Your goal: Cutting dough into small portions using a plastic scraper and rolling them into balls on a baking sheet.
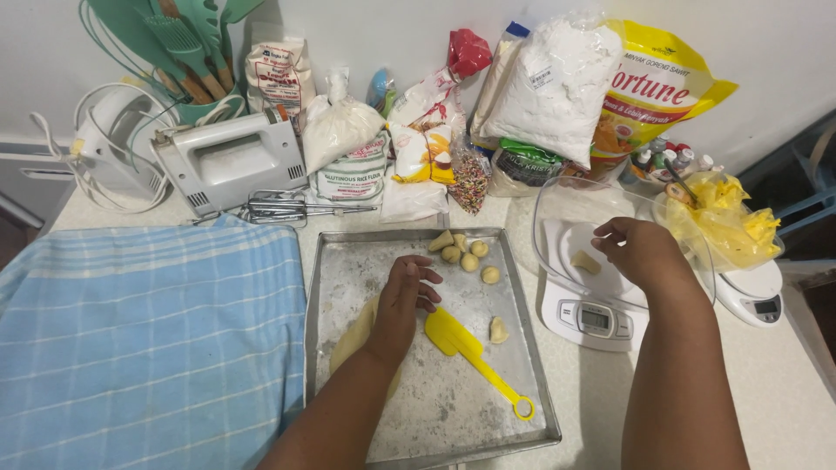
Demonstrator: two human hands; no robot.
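Our left hand (407,292) presses flat and open on soft, sticky dough (353,335); our right hand (640,252), loosely curled and holding nothing, hovers over a small piece (585,262), best pinched gently.

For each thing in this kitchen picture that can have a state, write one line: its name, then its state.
Left hand: resting on the dough slab, fingers bent.
Right hand: over the clear bowl.
Dough slab: flat on the tray, partly hidden.
Yellow scraper: lying loose on the tray.
Clear bowl: upright on the scale, one dough piece inside.
Blue cloth: spread flat.
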